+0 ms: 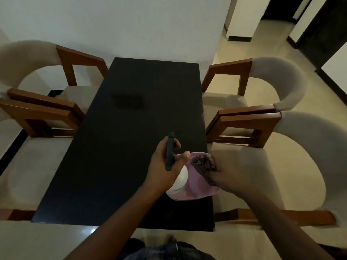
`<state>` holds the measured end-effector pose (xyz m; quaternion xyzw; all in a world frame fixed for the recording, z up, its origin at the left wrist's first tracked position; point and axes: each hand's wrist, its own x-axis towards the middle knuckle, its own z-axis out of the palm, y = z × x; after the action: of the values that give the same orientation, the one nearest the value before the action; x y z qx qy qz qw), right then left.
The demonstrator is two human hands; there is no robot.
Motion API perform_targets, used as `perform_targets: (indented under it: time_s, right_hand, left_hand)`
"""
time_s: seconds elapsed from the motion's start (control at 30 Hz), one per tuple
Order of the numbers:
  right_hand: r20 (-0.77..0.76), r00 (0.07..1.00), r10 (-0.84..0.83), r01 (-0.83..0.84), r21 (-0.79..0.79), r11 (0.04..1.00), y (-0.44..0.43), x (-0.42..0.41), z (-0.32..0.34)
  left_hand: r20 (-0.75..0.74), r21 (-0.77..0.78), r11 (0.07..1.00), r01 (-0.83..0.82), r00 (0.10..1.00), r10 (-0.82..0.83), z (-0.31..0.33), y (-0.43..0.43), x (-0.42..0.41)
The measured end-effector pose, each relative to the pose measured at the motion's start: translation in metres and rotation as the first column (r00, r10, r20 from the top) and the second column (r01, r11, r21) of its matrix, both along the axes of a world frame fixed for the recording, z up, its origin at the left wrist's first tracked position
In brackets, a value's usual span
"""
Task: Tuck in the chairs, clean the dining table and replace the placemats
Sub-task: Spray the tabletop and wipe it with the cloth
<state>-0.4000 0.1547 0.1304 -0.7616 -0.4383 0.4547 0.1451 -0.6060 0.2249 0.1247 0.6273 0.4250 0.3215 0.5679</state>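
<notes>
Head view: black table [131, 143], chairs [290, 81]; left grip [166, 167] around stick [170, 147], right grip [231, 178] around rolled mats [203, 165].

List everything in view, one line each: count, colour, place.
dining table: 1, black, centre of view
chairs: 4, beige upholstery with brown wood arms, two along each long side of the table
pink cloth: 1, pink, near right part of the table
white rounded object: 1, white, at the cloth's left edge, partly hidden by the left hand; cannot identify
flat dark rectangle: 1, black, mid-table; too dim to identify
slim stick: 1, dark, in the left hand's grip
slatted bundle: 1, dark, over the cloth, in the right hand's grip
left hand: 1, over the table
right hand: 1, at the table's right edge
</notes>
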Motion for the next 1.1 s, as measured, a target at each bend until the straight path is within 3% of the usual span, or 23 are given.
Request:
perform_targets:
  time_s: [0.07, 0.13, 0.3, 0.53, 0.67, 0.77, 0.9, 1.1]
  right_hand:
    - [0.201, 0.967, 0.154, -0.148, -0.043, 0.988, 0.017, -0.002, -0.009]
    - [0.302, 0.917, 0.262, -0.244, -0.097, 0.965, 0.029, -0.002, -0.034]
    - [0.244, 0.882, 0.404, -0.353, -0.225, 0.908, 0.039, -0.005, -0.078]
    - [0.237, 0.830, 0.505, -0.411, -0.354, 0.840, 0.039, -0.013, -0.090]
    - [0.270, 0.809, 0.522, -0.430, -0.332, 0.839, 0.039, -0.009, -0.087]
    - [0.326, 0.847, 0.420, -0.377, -0.189, 0.907, 0.034, -0.007, -0.079]
    - [0.256, 0.963, 0.081, -0.121, 0.143, 0.982, 0.020, -0.016, -0.052]
    - [0.228, 0.974, -0.011, -0.106, 0.493, 0.863, 0.017, -0.059, -0.017]
  left_hand:
    - [-0.042, 0.019, 0.999, 0.028, 0.999, -0.027, -0.014, 0.004, 0.010]
    - [-0.081, 0.002, 0.999, 0.049, 0.996, -0.048, -0.029, 0.009, 0.016]
    - [-0.174, 0.015, 0.998, 0.069, 0.983, -0.066, -0.066, 0.014, 0.023]
    - [-0.294, -0.048, 0.996, 0.078, 0.952, -0.089, -0.087, 0.006, 0.021]
    - [-0.357, -0.052, 0.992, 0.118, 0.925, -0.129, -0.093, -0.001, 0.018]
    - [-0.342, -0.019, 0.996, 0.089, 0.935, -0.090, -0.096, -0.009, 0.015]
    - [-0.316, -0.027, 0.998, 0.059, 0.946, -0.065, -0.100, -0.019, 0.008]
    - [-0.287, 0.012, 1.000, 0.006, 0.958, -0.002, -0.093, -0.031, -0.032]
